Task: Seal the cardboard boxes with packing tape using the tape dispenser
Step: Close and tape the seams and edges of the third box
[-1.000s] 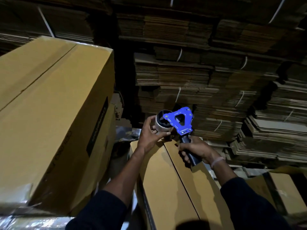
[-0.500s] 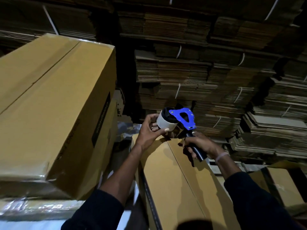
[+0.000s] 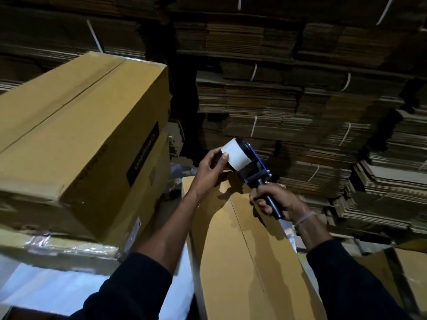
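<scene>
Both arms are stretched forward over a long cardboard box (image 3: 242,262) lying lengthwise ahead, its centre seam running away from the viewer. The right arm, in a dark sleeve with a pale band at the wrist, is bent inward, and the right hand (image 3: 277,202) is clenched round the dark handle of the tape dispenser (image 3: 251,167), which is held above the far end of the box with its head tilted up and to the left. A white roll of tape (image 3: 235,155) is carried on the dispenser's head. The left arm is extended from the lower middle, its forearm bare below a pushed-up dark sleeve. The left hand (image 3: 210,167) is raised beside the roll, and the roll's near edge is pinched between thumb and curled fingers. Whether a loose end of tape is being pulled cannot be told. A larger closed box (image 3: 76,139) is stacked to the left, resting on goods wrapped in clear film (image 3: 62,248). Bundles of flattened cardboard (image 3: 300,100), tied with white straps, are piled behind
</scene>
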A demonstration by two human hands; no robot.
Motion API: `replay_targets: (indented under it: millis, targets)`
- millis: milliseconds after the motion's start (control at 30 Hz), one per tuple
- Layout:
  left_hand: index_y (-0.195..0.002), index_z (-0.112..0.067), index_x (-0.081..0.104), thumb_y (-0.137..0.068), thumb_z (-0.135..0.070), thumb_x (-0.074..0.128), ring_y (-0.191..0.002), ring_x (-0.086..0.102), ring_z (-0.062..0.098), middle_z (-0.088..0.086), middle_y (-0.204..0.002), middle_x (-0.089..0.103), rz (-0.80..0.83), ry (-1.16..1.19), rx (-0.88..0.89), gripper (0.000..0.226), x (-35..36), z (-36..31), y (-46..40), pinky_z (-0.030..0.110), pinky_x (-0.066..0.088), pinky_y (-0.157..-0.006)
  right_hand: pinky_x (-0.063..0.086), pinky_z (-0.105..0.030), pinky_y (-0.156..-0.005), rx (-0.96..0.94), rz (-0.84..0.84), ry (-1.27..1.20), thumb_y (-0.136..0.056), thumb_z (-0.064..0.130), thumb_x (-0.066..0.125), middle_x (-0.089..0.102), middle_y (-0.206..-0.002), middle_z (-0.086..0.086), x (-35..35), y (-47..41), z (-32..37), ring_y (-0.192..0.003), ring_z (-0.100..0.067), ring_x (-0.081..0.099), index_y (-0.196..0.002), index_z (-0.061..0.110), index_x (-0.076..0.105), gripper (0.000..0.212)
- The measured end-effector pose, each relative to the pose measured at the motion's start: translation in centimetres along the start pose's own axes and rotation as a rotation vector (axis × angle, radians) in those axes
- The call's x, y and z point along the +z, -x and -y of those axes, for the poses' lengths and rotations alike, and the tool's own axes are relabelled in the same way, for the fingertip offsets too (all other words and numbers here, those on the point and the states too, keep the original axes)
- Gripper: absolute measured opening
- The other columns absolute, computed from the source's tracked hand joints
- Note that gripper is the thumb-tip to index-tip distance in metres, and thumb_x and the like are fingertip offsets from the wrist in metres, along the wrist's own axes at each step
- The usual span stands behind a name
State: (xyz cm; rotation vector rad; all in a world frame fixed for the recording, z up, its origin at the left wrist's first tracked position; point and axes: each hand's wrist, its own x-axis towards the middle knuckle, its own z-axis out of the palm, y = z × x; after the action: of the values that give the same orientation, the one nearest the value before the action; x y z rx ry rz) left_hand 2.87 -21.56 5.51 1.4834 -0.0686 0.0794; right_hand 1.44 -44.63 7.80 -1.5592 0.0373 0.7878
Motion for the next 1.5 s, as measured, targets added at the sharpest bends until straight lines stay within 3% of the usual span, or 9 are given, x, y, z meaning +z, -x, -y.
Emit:
replay_targets:
  millis: [267, 433, 667, 800, 933, 1100, 1267, 1367, 1500]
  targets:
    - [-0.140, -0.015, 0.058, -0.098, -0.027, 0.071, -0.112, 0.065, 0.000, -0.001, -0.130, 0.064, -0.012, 0.045, 0.044, 0.045, 1.3, -0.7, 2.7, 0.021, 0.058, -0.082, 0.033, -0.023, -0.035, -0.031, 0.134, -0.132, -0.080, 0.012, 0.058, 0.040, -0.059, -0.010, -0.2, 2.4, -2.6, -0.034, -0.015, 0.039, -0.088, -0.001, 0.060, 0.016]
    - [-0.121, -0.022, 0.070, -0.092, -0.055, 0.073, -0.107, 0.070, 0.011, -0.004, -0.115, 0.073, -0.036, -0.038, -0.009, 0.044, 0.6, -0.1, 0.3, 0.050, 0.062, -0.089, 0.024, -0.021, -0.040, 0.161, -0.160, 0.054, -0.088, 0.017, 0.050, 0.038, -0.060, 0.000, 2.3, 2.3, 0.1, -0.043, -0.014, 0.030, -0.070, 0.018, 0.046, 0.019]
    - [-0.103, -0.023, 0.074, -0.088, -0.078, 0.057, -0.099, 0.073, 0.009, -0.007, -0.100, 0.077, 0.034, -0.154, 0.009, 0.059, -0.2, -1.0, -3.9, 0.044, 0.059, -0.094, 0.026, -0.018, -0.034, 0.123, -0.143, -0.303, -0.074, 0.022, 0.057, 0.039, -0.062, -0.003, 3.1, 1.5, 0.8, -0.037, -0.012, 0.033, -0.077, 0.009, 0.056, 0.014]
    - [-0.108, -0.027, 0.069, -0.102, -0.064, 0.046, -0.100, 0.065, 0.007, -0.006, -0.106, 0.069, -0.106, -0.191, 0.100, 0.044, -2.0, -0.4, -3.8, 0.032, 0.053, -0.087, 0.035, -0.022, -0.036, 0.056, 0.043, -0.565, -0.059, 0.021, 0.075, 0.040, -0.066, -0.007, 2.9, 1.2, -0.1, -0.040, -0.014, 0.038, -0.087, 0.001, 0.058, 0.039]
    - [-0.123, -0.026, 0.064, -0.108, -0.041, 0.051, -0.108, 0.060, 0.003, -0.001, -0.125, 0.061, -0.115, -0.110, 0.052, 0.024, -2.7, 2.1, -1.6, 0.019, 0.049, -0.083, 0.039, -0.026, -0.040, 0.018, 0.143, -0.756, -0.063, 0.016, 0.069, 0.042, -0.071, -0.007, 3.0, 0.9, -1.1, -0.045, -0.014, 0.041, -0.092, 0.004, 0.054, 0.035]
    - [-0.135, -0.027, 0.063, -0.104, -0.019, 0.061, -0.124, 0.062, 0.013, 0.000, -0.136, 0.061, 0.021, -0.021, 0.074, 0.032, -0.9, 4.4, 0.6, 0.031, 0.060, -0.092, 0.037, -0.025, -0.040, -0.019, 0.215, -0.944, -0.080, 0.019, 0.047, 0.043, -0.070, -0.004, 2.7, 0.4, -1.7, -0.042, -0.011, 0.043, -0.098, 0.005, 0.050, 0.023]
    - [-0.149, -0.034, 0.053, -0.099, -0.030, 0.066, -0.135, 0.054, 0.006, -0.013, -0.148, 0.056, 0.023, -0.024, 0.025, 0.052, 0.7, 5.5, -1.1, 0.045, 0.052, -0.109, 0.038, -0.024, -0.038, -0.009, 0.175, -0.979, -0.084, 0.023, 0.038, 0.044, -0.069, -0.003, 3.0, 0.2, -1.5, -0.040, -0.010, 0.044, -0.097, 0.005, 0.050, 0.025]
    - [-0.146, -0.020, 0.058, -0.102, -0.016, 0.065, -0.119, 0.068, 0.009, -0.003, -0.136, 0.068, 0.052, 0.093, 0.001, 0.045, 0.6, 4.7, -2.2, 0.038, 0.059, -0.097, 0.039, -0.025, -0.039, 0.000, 0.172, -0.972, -0.085, 0.023, 0.037, 0.045, -0.070, -0.003, 2.8, -0.2, -1.2, -0.041, -0.010, 0.044, -0.097, 0.004, 0.050, 0.026]
    - [-0.118, -0.013, 0.073, -0.099, -0.014, 0.069, -0.099, 0.075, 0.036, 0.011, -0.112, 0.076, 0.034, 0.122, 0.003, 0.020, 0.0, 5.1, -3.5, 0.062, 0.060, -0.084, 0.038, -0.025, -0.041, 0.018, 0.199, -0.979, -0.086, 0.023, 0.037, 0.045, -0.070, -0.004, 2.4, -0.8, -0.7, -0.042, -0.010, 0.040, -0.098, 0.005, 0.049, 0.025]
